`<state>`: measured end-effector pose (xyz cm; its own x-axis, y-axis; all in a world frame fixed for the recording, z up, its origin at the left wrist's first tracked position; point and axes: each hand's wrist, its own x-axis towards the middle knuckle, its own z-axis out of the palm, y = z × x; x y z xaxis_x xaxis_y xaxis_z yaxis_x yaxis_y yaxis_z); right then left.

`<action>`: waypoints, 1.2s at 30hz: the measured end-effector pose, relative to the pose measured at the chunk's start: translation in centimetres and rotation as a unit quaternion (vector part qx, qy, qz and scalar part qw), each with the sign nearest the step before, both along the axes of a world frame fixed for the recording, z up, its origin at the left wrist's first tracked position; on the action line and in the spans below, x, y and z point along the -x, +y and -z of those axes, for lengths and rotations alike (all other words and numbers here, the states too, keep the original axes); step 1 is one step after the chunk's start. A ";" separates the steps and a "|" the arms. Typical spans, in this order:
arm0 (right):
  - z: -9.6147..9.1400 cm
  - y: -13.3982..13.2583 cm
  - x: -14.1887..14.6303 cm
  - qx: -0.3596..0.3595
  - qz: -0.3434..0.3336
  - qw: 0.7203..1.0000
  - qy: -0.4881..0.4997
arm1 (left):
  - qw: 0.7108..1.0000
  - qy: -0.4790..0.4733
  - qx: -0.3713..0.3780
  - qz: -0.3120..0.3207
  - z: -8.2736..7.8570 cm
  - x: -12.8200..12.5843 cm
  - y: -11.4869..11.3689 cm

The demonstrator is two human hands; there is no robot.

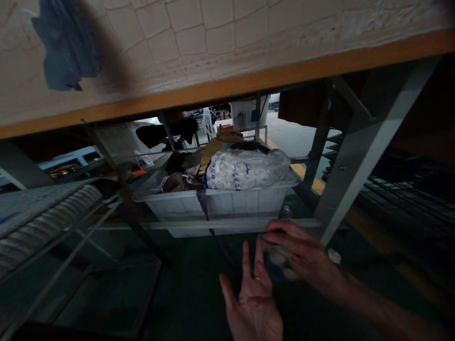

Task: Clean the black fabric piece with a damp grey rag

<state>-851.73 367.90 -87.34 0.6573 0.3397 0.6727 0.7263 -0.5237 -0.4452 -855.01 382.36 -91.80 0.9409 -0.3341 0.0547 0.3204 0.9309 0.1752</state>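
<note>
Bottle [280, 260] sits low under the table [227, 90], just in front of the white bin [220, 201], near a metal leg [359, 156]. Too blurred and covered to tell its axis or which way it points. Right hand [302, 253] reaches in from the right, palm down, fingers curled over the bottle, gripping it. Left hand [254, 303] is released, palm up, fingers spread toward the bottle, fingertips just beside it.
</note>
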 end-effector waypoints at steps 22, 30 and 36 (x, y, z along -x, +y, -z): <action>1.6 -0.1 -0.4 0.118 -0.020 0.985 -0.126 | 0.990 -0.082 0.115 0.011 0.7 0.7 -0.3; 3.3 -3.7 -2.9 0.008 0.111 0.992 0.058 | 0.988 -0.008 -0.108 -0.108 1.4 -0.8 0.7; 9.5 -8.3 -3.8 -0.145 0.131 0.900 0.391 | 0.803 0.037 -0.583 -0.116 14.0 -5.6 -2.0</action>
